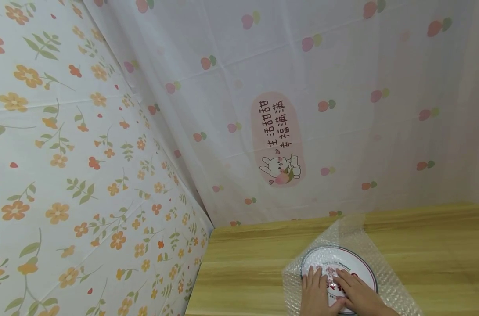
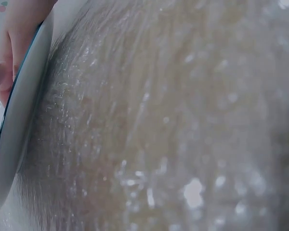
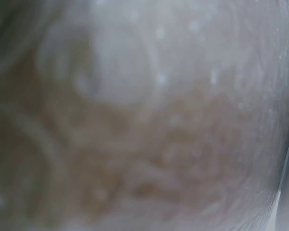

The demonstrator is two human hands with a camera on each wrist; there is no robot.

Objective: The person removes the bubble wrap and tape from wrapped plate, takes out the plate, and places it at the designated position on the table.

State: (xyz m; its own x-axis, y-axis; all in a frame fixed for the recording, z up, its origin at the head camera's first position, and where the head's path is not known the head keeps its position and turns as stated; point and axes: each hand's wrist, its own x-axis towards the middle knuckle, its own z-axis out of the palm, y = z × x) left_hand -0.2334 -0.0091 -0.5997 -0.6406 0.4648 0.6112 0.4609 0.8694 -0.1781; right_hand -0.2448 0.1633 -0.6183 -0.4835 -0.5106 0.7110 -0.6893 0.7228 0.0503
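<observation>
A round white plate [image 1: 363, 268] with a dark blue rim and red lettering lies on a sheet of bubble wrap [image 1: 296, 281]. My left hand [image 1: 315, 292] rests on the left part of its face, fingers stretched away from me. From the right, my right hand [image 1: 359, 295] lies across the plate, fingers angled toward the middle, and the two thumbs come close together. In the left wrist view the plate [image 2: 21, 115] shows edge-on, with fingers over its face. Blurred bubble wrap [image 3: 183, 120] fills most of the right wrist view.
The wrap lies on a wood-grain table [image 1: 243, 263]. Behind it hangs a pale curtain [image 1: 342, 140] with fruit prints and a pink rabbit patch. A floral cloth [image 1: 117, 193] hangs along the left side.
</observation>
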